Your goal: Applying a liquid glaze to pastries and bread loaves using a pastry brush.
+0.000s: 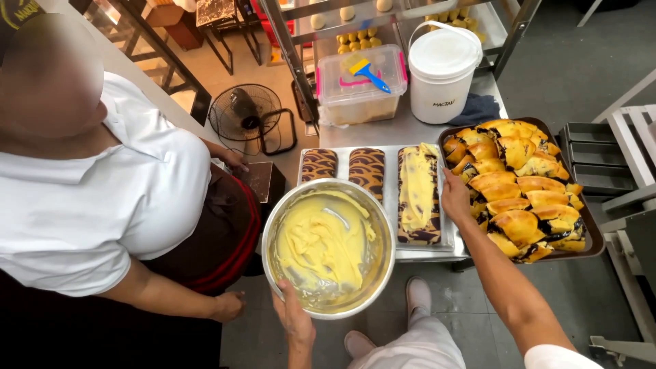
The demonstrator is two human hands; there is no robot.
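My left hand (294,316) grips the near rim of a round steel bowl (379,273) that holds pale yellow cream (321,246) and a utensil lying in it. My right hand (454,197) rests with fingers spread beside a striped brown roll cake (418,195) that is smeared with the same cream. Two more striped roll cakes, one (318,164) at the left and one (367,171) in the middle, lie bare on the same flat metal tray (389,205). The bowl covers the near ends of these two cakes.
A dark tray (593,239) of golden chocolate-marbled buns sits right of my right hand. Behind stand a white lidded bucket (443,72) and a clear lidded box (355,92) with a yellow-and-blue brush (365,70) on top. A person in a white shirt (89,205) stands at left; a floor fan (244,113) is beyond.
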